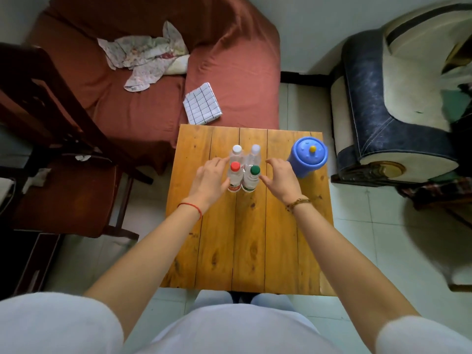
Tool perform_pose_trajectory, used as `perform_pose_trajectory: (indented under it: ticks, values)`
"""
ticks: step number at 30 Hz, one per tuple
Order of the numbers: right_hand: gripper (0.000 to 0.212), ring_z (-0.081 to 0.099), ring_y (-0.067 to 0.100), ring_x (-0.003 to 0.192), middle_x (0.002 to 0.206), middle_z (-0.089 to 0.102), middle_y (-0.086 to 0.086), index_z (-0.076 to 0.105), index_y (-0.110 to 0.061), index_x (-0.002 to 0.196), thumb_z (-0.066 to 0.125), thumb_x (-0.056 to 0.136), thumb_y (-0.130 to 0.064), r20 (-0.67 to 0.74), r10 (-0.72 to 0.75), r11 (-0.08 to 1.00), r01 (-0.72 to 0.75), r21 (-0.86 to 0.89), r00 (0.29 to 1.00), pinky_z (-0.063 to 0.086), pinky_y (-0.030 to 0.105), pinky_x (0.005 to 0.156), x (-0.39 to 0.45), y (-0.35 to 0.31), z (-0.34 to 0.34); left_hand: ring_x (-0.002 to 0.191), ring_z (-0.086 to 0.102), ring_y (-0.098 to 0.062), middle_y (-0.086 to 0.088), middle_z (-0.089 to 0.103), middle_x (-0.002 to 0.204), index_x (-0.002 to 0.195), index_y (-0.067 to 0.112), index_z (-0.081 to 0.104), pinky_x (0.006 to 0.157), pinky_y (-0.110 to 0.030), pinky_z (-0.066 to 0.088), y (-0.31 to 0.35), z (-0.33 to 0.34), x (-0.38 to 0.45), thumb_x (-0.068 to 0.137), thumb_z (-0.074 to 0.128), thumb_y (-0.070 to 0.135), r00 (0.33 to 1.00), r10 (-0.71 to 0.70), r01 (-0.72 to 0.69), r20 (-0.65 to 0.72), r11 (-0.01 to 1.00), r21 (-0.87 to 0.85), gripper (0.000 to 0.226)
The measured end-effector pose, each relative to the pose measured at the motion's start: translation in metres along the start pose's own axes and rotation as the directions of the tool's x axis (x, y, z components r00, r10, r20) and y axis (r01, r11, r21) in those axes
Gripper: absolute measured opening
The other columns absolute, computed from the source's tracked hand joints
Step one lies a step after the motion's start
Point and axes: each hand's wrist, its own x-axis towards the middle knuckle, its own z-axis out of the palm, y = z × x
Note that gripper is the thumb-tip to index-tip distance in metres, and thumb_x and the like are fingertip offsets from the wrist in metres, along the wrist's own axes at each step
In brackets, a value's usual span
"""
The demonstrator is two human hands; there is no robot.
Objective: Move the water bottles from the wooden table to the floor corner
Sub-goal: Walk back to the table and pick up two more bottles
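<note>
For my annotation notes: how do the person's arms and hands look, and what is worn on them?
Both forearms are bare. Short white sleeves end above the elbows. The left hand has a thin red string around its wrist. The right hand has a slim gold bracelet at its wrist. No rings or gloves are visible.

This is a home living room. A sofa [153, 72] under a rust-red cover stands by the wall with a crumpled floral cloth [145, 56] and a folded checked towel [202, 104] lying on it, and a padded armchair [398, 98] in dark blue and cream sits on the pale tiled floor [370, 226] beside it. A small plank-topped wooden table [255, 238] stands between them, with a dark wooden chair [51, 149] to one side and a blue lidded jug [307, 157] on the tabletop.
</note>
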Motion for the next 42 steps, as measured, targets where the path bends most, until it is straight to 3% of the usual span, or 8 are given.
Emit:
perform_pose_trajectory:
  ticks: [13,17,24,36,42]
  values:
    - [0.042,0.05,0.024,0.112,0.12,0.055,0.009,0.052,-0.011,0.121,0.066,0.085,-0.027,0.204,0.058,0.997,-0.044,-0.071,0.977,0.049,0.036,0.09,0.068,0.017,0.045,0.11,0.054,-0.025,-0.005,0.058,0.122,0.128,0.019,0.05,0.091,-0.041,0.049,-0.027,0.054,0.077,0.082,0.068,0.024,0.986,-0.037,0.031,0.161,0.999,0.038,0.049]
    - [0.035,0.052,0.024,0.107,0.115,0.055,0.009,0.054,-0.01,0.115,0.066,0.084,-0.022,0.223,0.072,0.995,-0.055,-0.083,0.972,0.05,0.036,0.086,0.075,0.017,0.056,0.107,0.055,-0.026,-0.005,0.06,0.118,0.119,0.017,0.056,0.089,-0.042,0.05,-0.033,0.065,0.085,0.08,0.07,0.023,0.978,-0.025,0.018,0.209,0.999,0.036,0.042]
    - [0.022,0.052,0.025,0.097,0.105,0.054,0.011,0.056,-0.008,0.101,0.066,0.082,-0.013,0.217,0.101,0.992,-0.083,-0.09,0.971,0.05,0.037,0.081,0.082,0.013,0.069,0.107,0.056,-0.027,-0.006,0.061,0.118,0.125,0.018,0.053,0.086,-0.04,0.052,-0.037,0.073,0.093,0.078,0.072,0.016,0.962,-0.028,0.038,0.273,0.999,-0.028,0.051]
    - [0.021,0.053,0.023,0.09,0.104,0.051,0.01,0.054,-0.007,0.099,0.065,0.081,-0.006,0.176,0.123,0.992,-0.122,-0.017,0.977,0.048,0.03,0.074,0.075,0.009,0.074,0.096,0.06,-0.028,-0.009,0.06,0.106,0.111,0.013,0.056,0.075,-0.032,0.047,-0.039,0.074,0.086,0.082,0.068,0.01,0.971,-0.037,0.056,0.236,0.996,-0.075,0.032]
    - [0.024,0.052,0.023,0.092,0.105,0.051,0.01,0.055,-0.007,0.101,0.066,0.079,-0.005,0.184,0.112,0.993,-0.118,0.024,0.977,0.044,0.026,0.075,0.049,0.007,0.07,0.099,0.06,-0.025,-0.006,0.059,0.11,0.114,0.014,0.054,0.079,-0.034,0.054,-0.049,0.066,0.051,0.083,0.068,0.012,0.978,-0.039,0.059,0.203,0.994,-0.095,0.033]
